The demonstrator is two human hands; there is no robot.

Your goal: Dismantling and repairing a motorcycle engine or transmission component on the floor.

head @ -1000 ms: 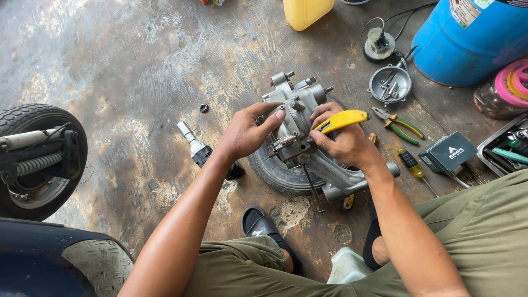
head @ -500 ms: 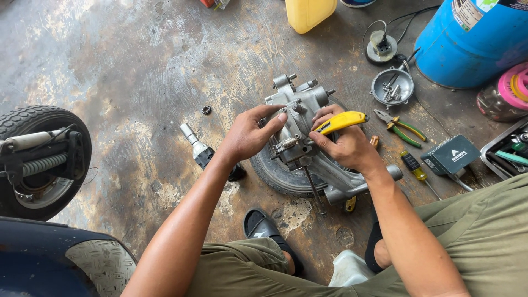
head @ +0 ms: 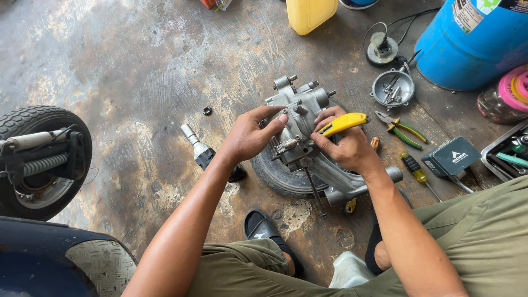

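- Setting: stained, oil-marked concrete workshop floor [head: 137, 66]; the person sits low on it, knees in olive trousers at the bottom edge.
- Nearest: black sandal [head: 264, 228] between the knees; a scooter's dark body panel and its rear wheel [head: 38, 159] at far left.
- Work piece: grey cast-metal engine casing [head: 300, 129], lying on a small black tyre [head: 278, 176] at centre, straight ahead of the knees.
- Left hand [head: 247, 137]: fingers spread and pressed against the casing's left side, steadying it, not closed round anything.
- Right hand [head: 346, 148]: fingers clenched on a yellow utility knife [head: 344, 124], tip at the casing's upper face. Judged step: scraping or cutting at a seam; steady support and short strokes seem called for.
- Beside: ratchet tool [head: 201, 148] on the left; green-handled pliers [head: 404, 132], screwdriver [head: 412, 168], small dark case [head: 454, 157] on the right.
- Beyond: round metal dish of bolts [head: 392, 88], blue drum [head: 473, 44], yellow jerrycan [head: 311, 14].
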